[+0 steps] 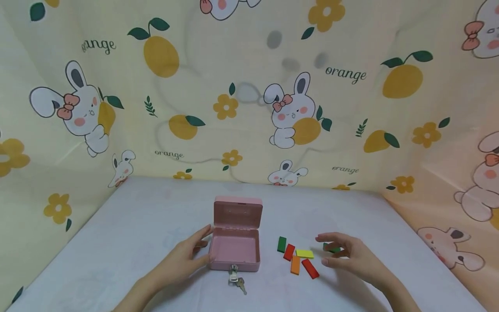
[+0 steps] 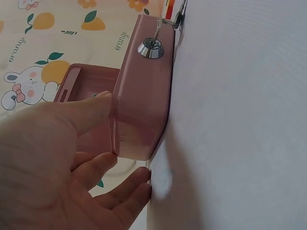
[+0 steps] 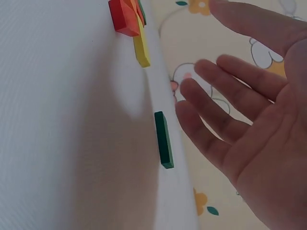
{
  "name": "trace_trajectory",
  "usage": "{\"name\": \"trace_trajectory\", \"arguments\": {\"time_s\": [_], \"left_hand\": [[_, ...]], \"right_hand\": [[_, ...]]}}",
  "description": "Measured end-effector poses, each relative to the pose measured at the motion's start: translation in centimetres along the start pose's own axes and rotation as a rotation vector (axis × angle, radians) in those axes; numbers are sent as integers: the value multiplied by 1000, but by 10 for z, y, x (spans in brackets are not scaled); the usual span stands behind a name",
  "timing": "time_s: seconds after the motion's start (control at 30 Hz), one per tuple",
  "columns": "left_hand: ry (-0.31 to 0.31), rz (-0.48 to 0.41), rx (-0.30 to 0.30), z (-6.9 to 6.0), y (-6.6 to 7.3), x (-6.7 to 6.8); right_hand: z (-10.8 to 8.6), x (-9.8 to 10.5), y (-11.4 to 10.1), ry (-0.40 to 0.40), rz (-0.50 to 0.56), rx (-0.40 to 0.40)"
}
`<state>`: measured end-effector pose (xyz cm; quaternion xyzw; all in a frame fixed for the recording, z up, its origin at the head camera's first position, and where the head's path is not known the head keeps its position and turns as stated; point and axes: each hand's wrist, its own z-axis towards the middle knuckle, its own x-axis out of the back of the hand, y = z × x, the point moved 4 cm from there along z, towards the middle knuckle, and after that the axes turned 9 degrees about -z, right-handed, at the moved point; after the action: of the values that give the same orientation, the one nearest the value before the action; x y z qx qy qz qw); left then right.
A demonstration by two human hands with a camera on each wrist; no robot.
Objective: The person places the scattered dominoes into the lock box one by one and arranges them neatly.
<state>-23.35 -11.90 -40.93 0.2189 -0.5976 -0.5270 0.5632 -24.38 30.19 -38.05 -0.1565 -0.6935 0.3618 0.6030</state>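
Observation:
A pink metal cash box (image 1: pixel 235 266) stands on the white surface with its lid (image 1: pixel 238 214) raised. A key sits in the front lock (image 2: pixel 151 48), and a second key (image 1: pixel 241 285) hangs from it. At the box's left side, my left hand (image 1: pixel 187 255) touches it with thumb and fingertips. My right hand (image 1: pixel 352 255) hovers with parted fingers just above a green block (image 3: pixel 164 140), holding nothing. Left of that hand lie another green block (image 1: pixel 282 244), a yellow block (image 1: pixel 305 254), an orange block (image 1: pixel 295 265) and two red blocks, one nearer me (image 1: pixel 310 268).
A white cloth (image 1: pixel 163 216) covers the table. Behind it and along both sides hangs a cream curtain (image 1: pixel 249 65) printed with rabbits, oranges and flowers.

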Motion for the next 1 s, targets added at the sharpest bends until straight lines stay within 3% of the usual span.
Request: {"name": "trace_trajectory", "arguments": {"time_s": [0.37, 0.57, 1.0], "left_hand": [[-8, 15, 5, 3, -4, -2], [0, 10, 32, 2, -5, -1], [-5, 14, 18, -1, -2, -1]], "right_hand": [[-2, -6, 5, -124, 29, 48], [-1, -8, 2, -132, 8, 57], [-2, -17, -3, -165, 121, -16]]}}
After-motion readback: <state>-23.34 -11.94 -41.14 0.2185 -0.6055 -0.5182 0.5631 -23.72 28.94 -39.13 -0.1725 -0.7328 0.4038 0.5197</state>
